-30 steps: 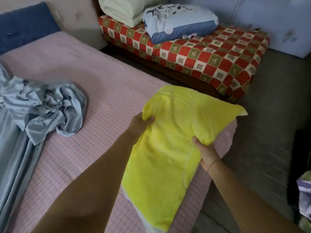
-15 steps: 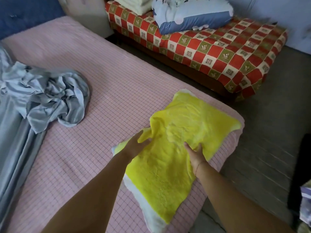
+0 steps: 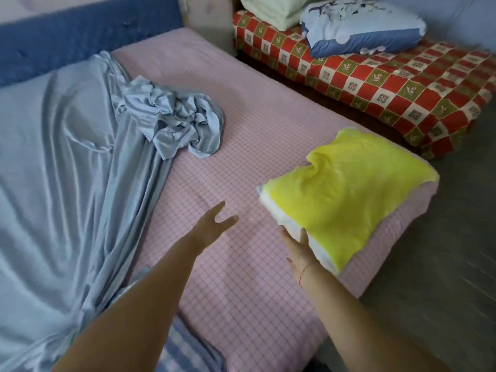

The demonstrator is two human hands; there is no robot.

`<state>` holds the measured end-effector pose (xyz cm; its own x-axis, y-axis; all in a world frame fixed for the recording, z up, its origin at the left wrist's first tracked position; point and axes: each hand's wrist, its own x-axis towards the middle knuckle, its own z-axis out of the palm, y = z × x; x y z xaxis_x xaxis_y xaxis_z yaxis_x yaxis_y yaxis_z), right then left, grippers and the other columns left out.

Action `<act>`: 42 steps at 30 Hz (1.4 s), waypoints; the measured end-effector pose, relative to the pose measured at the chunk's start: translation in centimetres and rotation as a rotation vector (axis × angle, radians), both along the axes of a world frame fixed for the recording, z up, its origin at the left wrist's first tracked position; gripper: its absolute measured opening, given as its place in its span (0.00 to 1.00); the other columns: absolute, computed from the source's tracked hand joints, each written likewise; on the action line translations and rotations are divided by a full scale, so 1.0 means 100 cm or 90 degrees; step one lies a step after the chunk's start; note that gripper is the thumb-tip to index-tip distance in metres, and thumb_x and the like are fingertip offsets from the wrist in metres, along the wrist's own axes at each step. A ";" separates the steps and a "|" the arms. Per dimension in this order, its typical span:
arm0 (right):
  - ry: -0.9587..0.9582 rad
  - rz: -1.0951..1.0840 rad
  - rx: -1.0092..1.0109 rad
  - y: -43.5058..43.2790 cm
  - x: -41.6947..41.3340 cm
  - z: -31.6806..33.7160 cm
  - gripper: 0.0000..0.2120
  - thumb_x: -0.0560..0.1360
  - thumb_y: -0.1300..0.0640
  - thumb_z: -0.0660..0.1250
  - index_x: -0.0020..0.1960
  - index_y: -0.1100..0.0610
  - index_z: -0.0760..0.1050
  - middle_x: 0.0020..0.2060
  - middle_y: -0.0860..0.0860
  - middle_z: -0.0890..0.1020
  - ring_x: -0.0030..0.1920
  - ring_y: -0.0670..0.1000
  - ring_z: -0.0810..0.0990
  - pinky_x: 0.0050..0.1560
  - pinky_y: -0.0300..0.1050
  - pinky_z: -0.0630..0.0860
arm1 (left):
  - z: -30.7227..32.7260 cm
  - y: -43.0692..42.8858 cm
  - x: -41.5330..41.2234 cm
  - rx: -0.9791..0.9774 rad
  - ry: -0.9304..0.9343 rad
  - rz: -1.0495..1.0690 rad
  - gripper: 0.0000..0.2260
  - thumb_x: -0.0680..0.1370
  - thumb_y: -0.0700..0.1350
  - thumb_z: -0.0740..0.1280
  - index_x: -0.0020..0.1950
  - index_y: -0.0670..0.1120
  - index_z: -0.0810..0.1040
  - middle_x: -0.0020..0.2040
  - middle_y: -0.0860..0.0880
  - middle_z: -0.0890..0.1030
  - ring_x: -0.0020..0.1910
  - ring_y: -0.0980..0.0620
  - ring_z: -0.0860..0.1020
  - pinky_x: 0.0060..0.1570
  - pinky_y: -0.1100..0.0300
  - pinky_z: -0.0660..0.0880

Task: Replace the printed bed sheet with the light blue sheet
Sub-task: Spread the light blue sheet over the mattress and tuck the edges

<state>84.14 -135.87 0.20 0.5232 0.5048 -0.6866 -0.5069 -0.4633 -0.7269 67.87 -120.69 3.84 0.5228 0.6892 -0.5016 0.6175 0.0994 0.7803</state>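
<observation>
The light blue sheet (image 3: 61, 167) covers the left part of the bed, with a crumpled bunch of it near the middle. The right part shows a pink checked mattress cover (image 3: 241, 135). A yellow pillow (image 3: 346, 189) with a white edge lies at the bed's right corner. My left hand (image 3: 214, 224) hovers open over the pink cover, fingers spread, holding nothing. The straight fingers of my right hand (image 3: 298, 245) touch the pillow's near white edge.
A low side bed with a red, white and olive checked cover (image 3: 375, 84) stands beyond a narrow gap, bearing a blue-and-white pillow (image 3: 359, 30) and a folded pale blanket (image 3: 268, 9). A blue headboard (image 3: 80, 41) runs along the back. Grey floor (image 3: 442, 264) lies to the right.
Both hands have let go of the yellow pillow, which now lies on the bed's right corner. My left hand moved left off it. The view swung left.
</observation>
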 end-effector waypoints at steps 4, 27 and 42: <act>0.055 0.029 -0.038 -0.037 -0.115 -0.017 0.44 0.74 0.41 0.68 0.78 0.45 0.42 0.76 0.48 0.59 0.73 0.53 0.62 0.69 0.58 0.62 | -0.011 -0.027 -0.142 -0.022 0.048 0.046 0.33 0.77 0.56 0.68 0.78 0.54 0.58 0.78 0.51 0.60 0.77 0.48 0.58 0.73 0.49 0.58; 0.136 0.013 -0.181 -0.168 -0.493 -0.085 0.40 0.70 0.55 0.75 0.73 0.64 0.57 0.69 0.59 0.68 0.67 0.57 0.71 0.66 0.50 0.70 | -0.111 -0.122 -0.496 -0.005 0.270 0.097 0.48 0.63 0.73 0.70 0.76 0.49 0.65 0.72 0.49 0.70 0.69 0.47 0.70 0.69 0.47 0.67; 0.128 -0.065 -0.104 -0.149 -0.510 -0.134 0.64 0.39 0.28 0.78 0.69 0.55 0.67 0.63 0.52 0.77 0.62 0.55 0.77 0.62 0.58 0.76 | -0.151 -0.064 -0.481 0.060 0.306 0.027 0.36 0.65 0.71 0.68 0.63 0.48 0.74 0.56 0.47 0.80 0.56 0.42 0.78 0.57 0.44 0.76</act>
<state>33.18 -150.74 -13.15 0.4100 0.3304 -0.8502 -0.6837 -0.5057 -0.5262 19.80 -127.13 -11.26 0.2178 0.7592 -0.6133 0.9072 0.0743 0.4142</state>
